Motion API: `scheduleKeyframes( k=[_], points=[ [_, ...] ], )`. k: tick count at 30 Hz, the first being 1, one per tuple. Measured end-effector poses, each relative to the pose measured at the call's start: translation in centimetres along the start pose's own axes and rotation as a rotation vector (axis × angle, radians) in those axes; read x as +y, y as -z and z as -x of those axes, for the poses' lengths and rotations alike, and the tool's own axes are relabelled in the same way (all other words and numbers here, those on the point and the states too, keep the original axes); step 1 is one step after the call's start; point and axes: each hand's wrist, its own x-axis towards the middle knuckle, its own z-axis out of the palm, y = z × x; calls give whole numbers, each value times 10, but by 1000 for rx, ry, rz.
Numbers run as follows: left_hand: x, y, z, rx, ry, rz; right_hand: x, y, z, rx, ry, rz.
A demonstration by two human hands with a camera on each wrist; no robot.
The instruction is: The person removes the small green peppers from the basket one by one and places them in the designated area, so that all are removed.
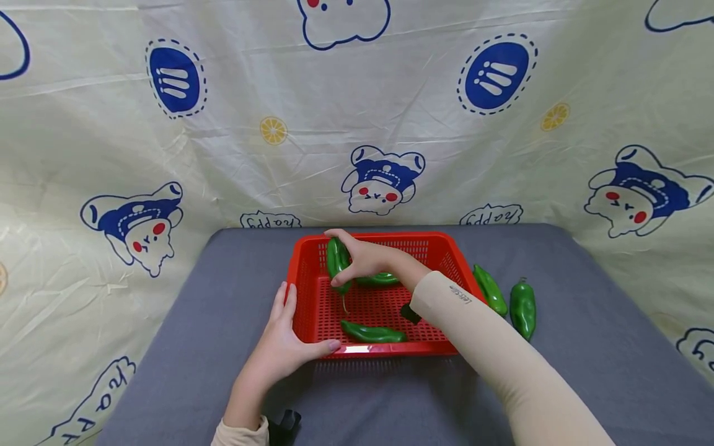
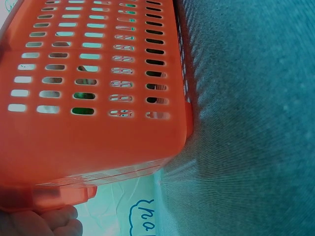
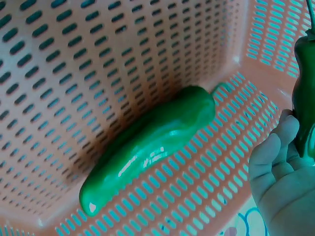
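The right hand (image 1: 362, 257) has its grip closed around one green pepper (image 1: 337, 260), with the thumb on the near part and the fingers toward the far part. This held pepper is within the red basket (image 1: 418, 349), near to its far left corner. Its long axis runs mostly away from the person, and the thin stem (image 1: 344, 304) points back to the near side. Whether the pepper touches the basket floor, I cannot tell.

The right forearm passes across the basket from the right, and the left hand (image 1: 284, 347) is at the near left corner. Its grip is spread wide, fingers along the outside of the left wall and thumb on the near rim; it has no pepper. So the held pepper lies on the far side of the left hand, directly inside the grip of the right one.

Beside the near wall, a second pepper (image 1: 374, 333) lies crosswise, about at right angle to the held one. A third pepper (image 1: 379, 279) is near the right hand, partly covered by it
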Motion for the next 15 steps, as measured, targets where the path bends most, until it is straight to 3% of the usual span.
scheduleKeyframes(
  k=[10,15],
  points=[
    [2,0,0,-1,-2,8,6,30,31,-6,4,-77],
    [1,0,-1,1,4,9,9,43,49,-25,47,-155]
  ],
)
